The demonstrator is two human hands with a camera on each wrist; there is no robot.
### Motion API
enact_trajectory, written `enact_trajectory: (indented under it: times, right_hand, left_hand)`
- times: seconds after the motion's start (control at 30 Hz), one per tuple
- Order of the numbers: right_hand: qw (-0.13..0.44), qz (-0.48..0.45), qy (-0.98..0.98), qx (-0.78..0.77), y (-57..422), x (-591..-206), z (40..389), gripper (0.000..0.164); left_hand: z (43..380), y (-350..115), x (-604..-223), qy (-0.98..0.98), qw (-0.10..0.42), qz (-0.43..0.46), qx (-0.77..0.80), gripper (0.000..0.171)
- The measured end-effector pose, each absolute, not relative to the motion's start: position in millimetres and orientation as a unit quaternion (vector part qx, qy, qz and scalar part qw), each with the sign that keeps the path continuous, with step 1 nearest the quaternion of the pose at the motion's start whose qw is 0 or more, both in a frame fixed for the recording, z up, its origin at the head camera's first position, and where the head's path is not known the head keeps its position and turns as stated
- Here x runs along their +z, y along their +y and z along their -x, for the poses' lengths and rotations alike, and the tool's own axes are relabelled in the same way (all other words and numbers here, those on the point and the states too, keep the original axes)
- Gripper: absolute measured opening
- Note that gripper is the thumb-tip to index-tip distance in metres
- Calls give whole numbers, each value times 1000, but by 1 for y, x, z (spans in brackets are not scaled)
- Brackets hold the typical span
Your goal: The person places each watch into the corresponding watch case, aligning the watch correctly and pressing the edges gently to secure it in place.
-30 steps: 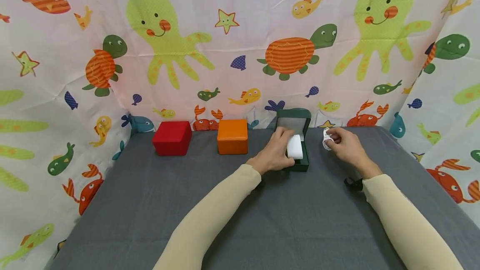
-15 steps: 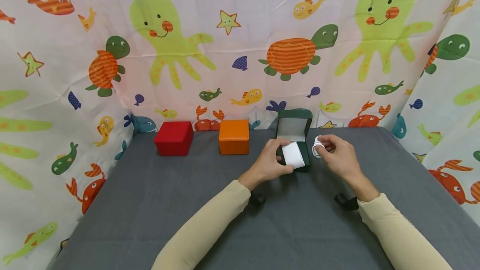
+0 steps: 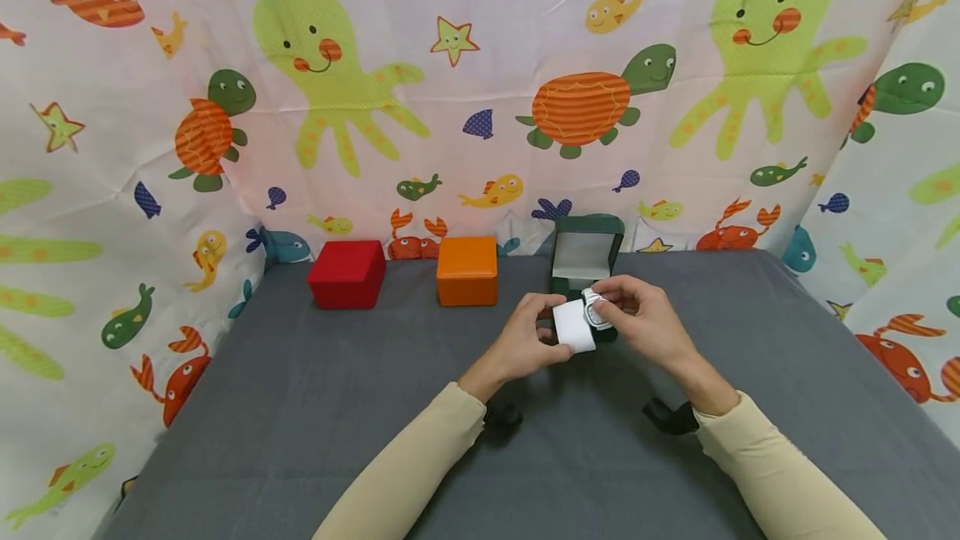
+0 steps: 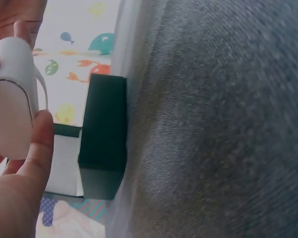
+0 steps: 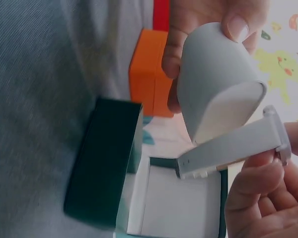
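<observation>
My left hand (image 3: 525, 336) grips a white watch cushion (image 3: 573, 327) between thumb and fingers, raised in front of the green watch box (image 3: 585, 252). My right hand (image 3: 648, 323) pinches a white wristwatch (image 3: 597, 309) by its case end, beside the cushion's right end. In the right wrist view the watch strap (image 5: 228, 146) is an unfastened-looking loop hanging close to the cushion (image 5: 213, 74); whether they touch I cannot tell. The box stands with its lid up, showing a pale lining (image 5: 181, 198).
An orange box (image 3: 467, 272) and a red box (image 3: 347, 275) stand shut to the left along the back of the grey table cloth (image 3: 300, 432). A curtain printed with sea animals (image 3: 480, 90) hangs right behind them. Black straps (image 3: 670, 417) hang at both wrists.
My left hand has lifted the cushion out of the green box and brought it toward me and left. My right hand has carried the watch leftward up to the cushion.
</observation>
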State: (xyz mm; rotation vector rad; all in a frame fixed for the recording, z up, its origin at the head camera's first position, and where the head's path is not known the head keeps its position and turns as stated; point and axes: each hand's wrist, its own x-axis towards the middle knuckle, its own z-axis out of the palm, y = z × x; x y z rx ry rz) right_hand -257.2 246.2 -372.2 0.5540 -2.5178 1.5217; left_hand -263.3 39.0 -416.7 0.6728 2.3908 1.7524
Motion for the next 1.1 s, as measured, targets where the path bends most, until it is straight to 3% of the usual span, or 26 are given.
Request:
enact_trajectory:
  times: [0.37,0.53,1.1]
  right_hand:
    - [-6,-211,-832,514,227,-360,260,23]
    - [-17,-204,-838,506,217,-348,257,22]
    - [-54,-193,-823,531,221,-363,265,31]
  left_hand:
    - [263,26,-410,784,46,-240,571,67]
    - [263,22,-407,778,37,-227,584,66]
    - [266,17,-407,779,13,-175,603,66]
